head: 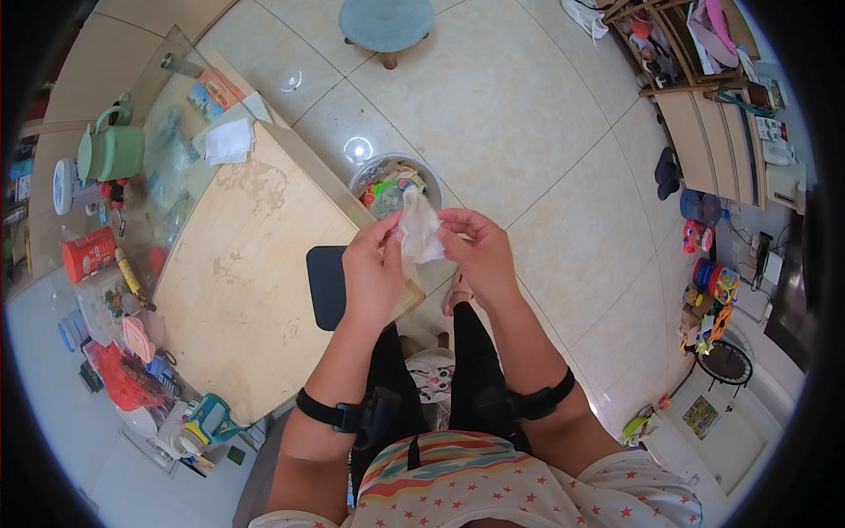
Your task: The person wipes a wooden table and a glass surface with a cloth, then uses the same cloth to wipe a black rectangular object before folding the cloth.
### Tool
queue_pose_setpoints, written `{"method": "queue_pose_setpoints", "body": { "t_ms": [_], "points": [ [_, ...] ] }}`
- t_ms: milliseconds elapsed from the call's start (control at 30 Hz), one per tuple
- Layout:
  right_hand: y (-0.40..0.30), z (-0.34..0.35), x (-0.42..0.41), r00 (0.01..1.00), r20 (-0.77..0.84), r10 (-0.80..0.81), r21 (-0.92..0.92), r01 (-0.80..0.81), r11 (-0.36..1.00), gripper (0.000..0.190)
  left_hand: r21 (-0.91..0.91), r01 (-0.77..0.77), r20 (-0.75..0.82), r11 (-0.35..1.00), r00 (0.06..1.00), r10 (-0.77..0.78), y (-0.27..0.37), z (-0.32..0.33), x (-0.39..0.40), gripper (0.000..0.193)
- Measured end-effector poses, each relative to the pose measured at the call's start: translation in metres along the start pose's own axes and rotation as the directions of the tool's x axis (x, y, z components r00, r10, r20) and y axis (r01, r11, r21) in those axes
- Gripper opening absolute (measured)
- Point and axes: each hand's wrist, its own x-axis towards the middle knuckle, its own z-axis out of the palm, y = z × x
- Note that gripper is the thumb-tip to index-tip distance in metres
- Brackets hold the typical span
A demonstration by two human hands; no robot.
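Observation:
A crumpled white tissue or thin cloth [421, 228] is stretched between my two hands, in front of my knees. My left hand [373, 264] pinches its left edge between thumb and fingers. The opposite edge is gripped by my right hand [478, 251]. Just beyond the tissue stands a white bin [432, 181] on the floor, holding crumpled wrappers and other waste [389, 191]. Partly behind my left forearm, a dark flat rectangular object [325, 287] lies on the table corner. A folded white cloth [229, 141] rests at the table's far edge.
The worn wooden table [244, 290] fills my left side. Along its left side stand a green jug [122, 148], a red canister [90, 254] and a red plastic bag [125, 379]. A round blue stool [386, 26] stands ahead on the tiled floor [502, 119]. Toys [713, 284] line the right wall.

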Motion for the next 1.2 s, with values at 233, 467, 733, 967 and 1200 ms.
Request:
{"method": "queue_pose_setpoints", "body": {
  "t_ms": [233, 467, 733, 967, 1200],
  "points": [
    [-0.012, -0.027, 0.010, 0.975, -0.098, -0.202, -0.329, 0.160, 0.931, 0.025, 0.070, -0.038, 0.005, 0.997, 0.999, 0.038, 0.007, -0.022, 0.013, 0.019],
    [-0.001, -0.042, 0.031, 0.772, -0.028, -0.635, -0.660, 0.462, 0.592, 0.016, 0.155, -0.127, 0.071, 0.980, 0.991, 0.117, 0.017, -0.028, 0.017, 0.019],
    [0.025, -0.019, -0.009, 0.877, -0.073, -0.474, -0.559, 0.358, 0.748, 0.014, 0.071, -0.045, 0.079, 0.996, 0.996, 0.040, 0.025, -0.015, 0.015, 0.019],
    [0.047, 0.008, -0.005, 0.978, 0.191, 0.086, 0.482, -0.169, 0.860, 0.053, 0.234, -0.170, 0.165, 0.957, 0.977, 0.133, 0.039, -0.002, -0.007, 0.018],
    [0.039, -0.006, 0.023, 0.941, 0.227, 0.251, 0.542, -0.336, 0.770, 0.048, 0.425, -0.258, 0.307, 0.867, 0.943, 0.130, 0.044, -0.003, -0.033, 0.022]
  ]
}}
